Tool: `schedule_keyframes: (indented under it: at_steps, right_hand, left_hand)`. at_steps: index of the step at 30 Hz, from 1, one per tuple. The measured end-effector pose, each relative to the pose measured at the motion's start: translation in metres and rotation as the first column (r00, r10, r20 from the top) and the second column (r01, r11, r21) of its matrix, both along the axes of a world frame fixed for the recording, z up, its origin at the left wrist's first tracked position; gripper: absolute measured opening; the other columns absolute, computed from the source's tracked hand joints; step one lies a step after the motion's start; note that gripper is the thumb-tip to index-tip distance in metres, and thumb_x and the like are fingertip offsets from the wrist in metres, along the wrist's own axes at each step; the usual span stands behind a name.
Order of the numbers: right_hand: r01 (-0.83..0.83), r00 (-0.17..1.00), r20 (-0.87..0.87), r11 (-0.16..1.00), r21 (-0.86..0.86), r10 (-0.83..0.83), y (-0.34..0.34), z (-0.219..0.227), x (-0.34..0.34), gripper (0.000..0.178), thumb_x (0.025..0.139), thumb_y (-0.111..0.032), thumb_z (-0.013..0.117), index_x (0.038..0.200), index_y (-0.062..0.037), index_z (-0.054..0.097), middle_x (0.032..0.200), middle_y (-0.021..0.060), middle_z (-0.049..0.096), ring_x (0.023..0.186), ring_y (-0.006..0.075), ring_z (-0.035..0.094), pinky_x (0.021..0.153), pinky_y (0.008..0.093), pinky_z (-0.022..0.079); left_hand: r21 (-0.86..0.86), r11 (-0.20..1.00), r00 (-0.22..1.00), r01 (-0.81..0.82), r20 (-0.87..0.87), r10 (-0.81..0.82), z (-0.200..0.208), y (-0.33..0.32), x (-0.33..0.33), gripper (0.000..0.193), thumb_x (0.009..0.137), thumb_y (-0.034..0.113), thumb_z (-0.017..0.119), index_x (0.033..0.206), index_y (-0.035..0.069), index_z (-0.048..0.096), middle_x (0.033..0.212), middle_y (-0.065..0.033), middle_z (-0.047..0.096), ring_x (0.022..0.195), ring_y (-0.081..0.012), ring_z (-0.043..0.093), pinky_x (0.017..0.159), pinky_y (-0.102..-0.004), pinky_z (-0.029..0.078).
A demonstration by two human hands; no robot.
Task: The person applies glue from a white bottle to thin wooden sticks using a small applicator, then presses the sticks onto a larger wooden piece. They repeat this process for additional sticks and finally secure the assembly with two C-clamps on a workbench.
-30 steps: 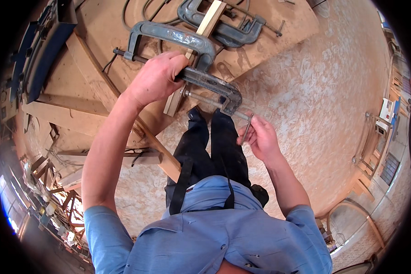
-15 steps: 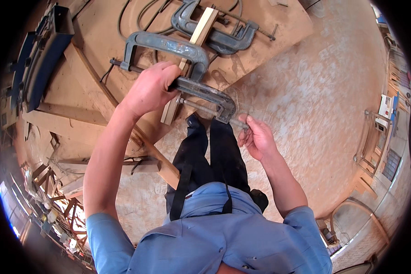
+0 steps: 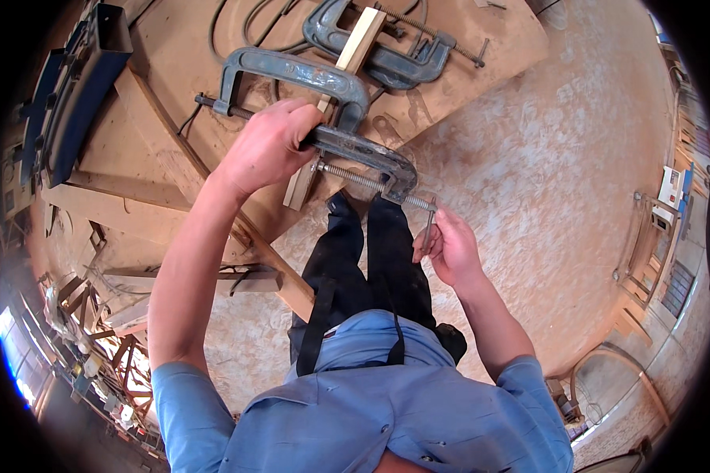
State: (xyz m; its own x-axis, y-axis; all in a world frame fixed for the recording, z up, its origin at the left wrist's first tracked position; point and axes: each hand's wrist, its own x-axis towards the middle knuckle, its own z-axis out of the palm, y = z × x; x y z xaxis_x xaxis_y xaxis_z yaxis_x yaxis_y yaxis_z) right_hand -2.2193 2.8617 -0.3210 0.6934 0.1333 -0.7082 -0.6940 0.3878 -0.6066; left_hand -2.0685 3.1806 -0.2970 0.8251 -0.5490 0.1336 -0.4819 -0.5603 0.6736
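My left hand [image 3: 272, 147] is wrapped round the frame of the nearest G-clamp [image 3: 375, 152], which spans a bundle of pale wood strips [image 3: 363, 38]. At the outer end of that clamp's threaded screw, my right hand [image 3: 454, 248] pinches the thin crossbar handle [image 3: 429, 230] between thumb and fingers. A second G-clamp [image 3: 296, 69], facing the other way, sits on the strips just beyond my left hand. Farther off, a third G-clamp [image 3: 406, 72] also straddles them. My left hand hides part of the strips and the near clamp's other jaw.
The strips lie across a brown wooden work surface [image 3: 473, 75], their near end over its edge. Cables [image 3: 248, 31] coil at the back. Dark blue metal channels [image 3: 95, 87] stand at the left, with a long board [image 3: 162, 130] beside them. Dusty floor [image 3: 544, 197] spreads to the right.
The crossbar handle has turned and now points down toward my right palm, with my fingers resettled on it. My left hand keeps its grip. The whole view has shifted slightly.
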Motion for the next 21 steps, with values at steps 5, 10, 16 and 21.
schedule_keyframes:
  at_steps: [5, 10, 16, 21]
  right_hand:
    - [0.156, 0.451, 0.437, 0.413, -0.897, 0.778, -0.004, 0.003, 0.017, 0.039, 0.092, -0.004, 0.062, 0.131, -0.0002, 0.055, 0.085, 0.0155, 0.068, 0.076, 0.0294, 0.065, 0.072, 0.0369, 0.055]
    - [0.118, 0.403, 0.406, 0.393, -0.912, 0.82, -0.004, 0.0, 0.023, 0.04, 0.086, -0.004, 0.07, 0.124, -0.0006, 0.058, 0.084, 0.0146, 0.068, 0.078, 0.03, 0.064, 0.071, 0.0385, 0.053]
    - [-0.082, 0.986, -0.151, 0.996, -0.037, 0.075, -0.011, -0.009, 0.031, 0.032, 0.1, -0.016, 0.058, 0.125, 0.003, 0.055, 0.083, 0.0137, 0.069, 0.078, 0.0244, 0.066, 0.066, 0.0363, 0.052]
    - [0.028, 0.695, 0.296, 0.387, -0.922, 0.655, -0.015, -0.021, 0.017, 0.046, 0.101, -0.026, 0.06, 0.14, -0.0043, 0.049, 0.119, 0.015, 0.06, 0.106, 0.0312, 0.061, 0.092, 0.0392, 0.049]
  left_hand:
    - [0.03, 1.0, 1.0, -0.01, -0.009, 0.01, 0.0, 0.001, 0.0, 0.032, 0.069, 0.0, 0.075, 0.093, 0.004, 0.055, 0.085, -0.0127, 0.056, 0.085, -0.0355, 0.06, 0.071, -0.0429, 0.05]
    - [0.06, 0.998, 0.998, 0.0, -0.058, 0.004, 0.003, 0.0, 0.0, 0.03, 0.07, 0.004, 0.074, 0.094, 0.006, 0.056, 0.089, -0.0124, 0.059, 0.091, -0.0355, 0.06, 0.077, -0.0442, 0.051]
    - [0.072, 0.997, 0.998, 0.001, -0.058, 0.003, 0.004, -0.001, 0.0, 0.03, 0.07, 0.004, 0.075, 0.093, 0.006, 0.056, 0.089, -0.0116, 0.059, 0.091, -0.0347, 0.06, 0.077, -0.0442, 0.051]
    - [0.073, 0.997, 0.998, 0.006, -0.057, -0.001, 0.005, -0.001, 0.001, 0.031, 0.07, 0.004, 0.075, 0.095, 0.006, 0.057, 0.089, -0.0114, 0.059, 0.092, -0.0345, 0.06, 0.078, -0.0437, 0.051]
